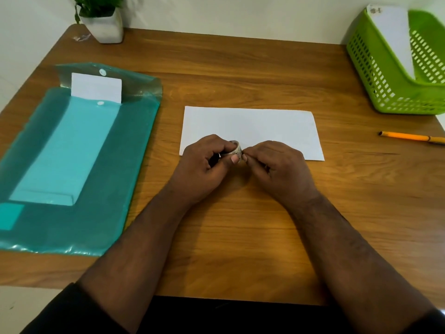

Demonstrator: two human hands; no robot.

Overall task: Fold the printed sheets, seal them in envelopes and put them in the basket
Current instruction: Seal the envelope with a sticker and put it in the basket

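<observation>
A white envelope [252, 126] lies flat in the middle of the wooden table [240, 225]. Over its near edge my left hand [204, 165] grips a small patterned roll of tape [234, 149] between thumb and fingers. My right hand [277, 167] meets it from the right, its fingertips pinching at the roll's side. A green plastic basket [390, 92] stands at the far right with a white envelope [392, 37] leaning inside it. A translucent green folder [72, 165] at the left holds white envelopes, one sticking out at its open flap [96, 88].
An orange pen [409, 136] lies right of the envelope, below the basket. A potted plant in a white pot [103, 27] stands at the far left corner against the wall. The table's front edge runs just below my forearms.
</observation>
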